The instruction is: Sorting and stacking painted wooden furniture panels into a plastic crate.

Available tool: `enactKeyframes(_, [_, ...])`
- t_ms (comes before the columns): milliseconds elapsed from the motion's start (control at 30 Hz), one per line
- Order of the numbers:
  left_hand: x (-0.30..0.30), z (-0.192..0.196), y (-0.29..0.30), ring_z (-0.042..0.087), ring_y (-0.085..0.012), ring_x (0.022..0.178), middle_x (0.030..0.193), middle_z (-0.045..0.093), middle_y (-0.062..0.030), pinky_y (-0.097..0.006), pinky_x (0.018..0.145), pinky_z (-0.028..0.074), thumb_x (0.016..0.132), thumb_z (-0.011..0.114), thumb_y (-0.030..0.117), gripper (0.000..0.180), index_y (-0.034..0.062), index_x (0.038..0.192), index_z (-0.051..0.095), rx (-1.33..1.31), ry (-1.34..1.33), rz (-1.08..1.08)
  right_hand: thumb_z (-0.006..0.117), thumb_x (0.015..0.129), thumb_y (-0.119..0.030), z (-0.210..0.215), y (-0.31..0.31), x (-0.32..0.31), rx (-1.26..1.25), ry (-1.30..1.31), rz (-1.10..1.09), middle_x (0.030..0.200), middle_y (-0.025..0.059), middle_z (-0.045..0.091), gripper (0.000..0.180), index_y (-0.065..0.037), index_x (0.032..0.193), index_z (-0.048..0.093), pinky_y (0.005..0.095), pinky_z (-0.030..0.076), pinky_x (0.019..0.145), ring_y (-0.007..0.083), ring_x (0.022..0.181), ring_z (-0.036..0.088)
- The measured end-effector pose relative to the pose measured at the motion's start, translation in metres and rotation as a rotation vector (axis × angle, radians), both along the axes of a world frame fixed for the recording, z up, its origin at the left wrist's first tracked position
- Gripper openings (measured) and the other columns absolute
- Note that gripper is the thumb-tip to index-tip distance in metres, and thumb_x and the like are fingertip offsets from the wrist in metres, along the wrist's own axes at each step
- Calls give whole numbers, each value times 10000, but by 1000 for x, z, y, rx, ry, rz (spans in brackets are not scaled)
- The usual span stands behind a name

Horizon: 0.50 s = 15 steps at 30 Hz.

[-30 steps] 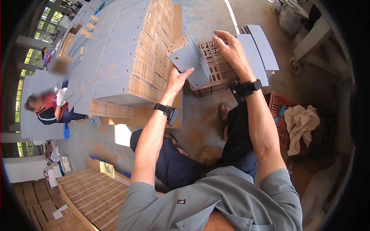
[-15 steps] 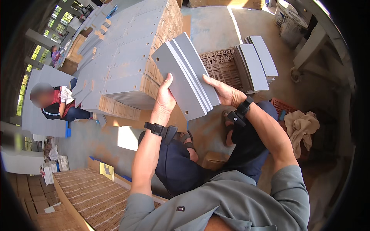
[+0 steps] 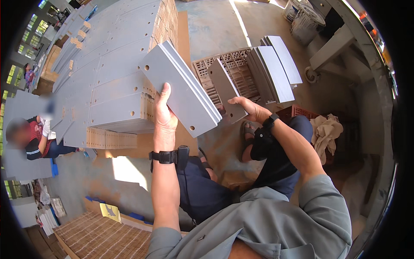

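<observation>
one panel (image 3: 221,81) now narrowly clear of stack (image 3: 186,97), edge tight in right hand (image 3: 253,111), stack firm in left hand (image 3: 165,115)

Sun patch (image 3: 128,172) on grey floor (image 3: 211,21); windows (image 3: 42,28) left.

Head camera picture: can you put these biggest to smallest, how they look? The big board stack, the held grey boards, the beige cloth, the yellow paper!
1. Big board stack
2. Grey boards in the left hand
3. Beige cloth
4. Yellow paper
</observation>
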<state>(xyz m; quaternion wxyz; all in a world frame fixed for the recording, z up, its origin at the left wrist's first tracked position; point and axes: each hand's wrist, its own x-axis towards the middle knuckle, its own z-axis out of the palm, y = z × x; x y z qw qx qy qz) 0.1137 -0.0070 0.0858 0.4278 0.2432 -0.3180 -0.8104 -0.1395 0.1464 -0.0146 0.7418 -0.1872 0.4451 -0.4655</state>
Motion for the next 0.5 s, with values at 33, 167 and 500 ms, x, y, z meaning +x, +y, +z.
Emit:
enactKeyframes(33, [-4,2,-1,586,-218,1153,1230,621,-85,-368,998,480,954,681,261,466,23,1330,542,-23,-25,4,690,857,-400,-23,0,0,31,276,16,1140,175,615,623,-3,1309,526,450,521,900,289,1062,605])
enactKeyframes(167, [-13,-9,-13,541,-207,1204,1295,570,-81,-372,1010,468,944,694,298,593,18,1413,462,-34,-83,-26,717,824,-408,-46,3,34,81,1419,-187,1204,218,558,819,-62,1487,382,503,473,908,389,1131,534])
enactKeyframes(500, [-6,-5,9,574,-198,1151,1243,600,-69,-357,974,487,944,695,279,529,19,1366,511,-102,-65,-109,811,685,-356,-65,57,50,135,2035,-98,1115,190,551,1030,-173,1559,297,526,427,853,380,1039,535])
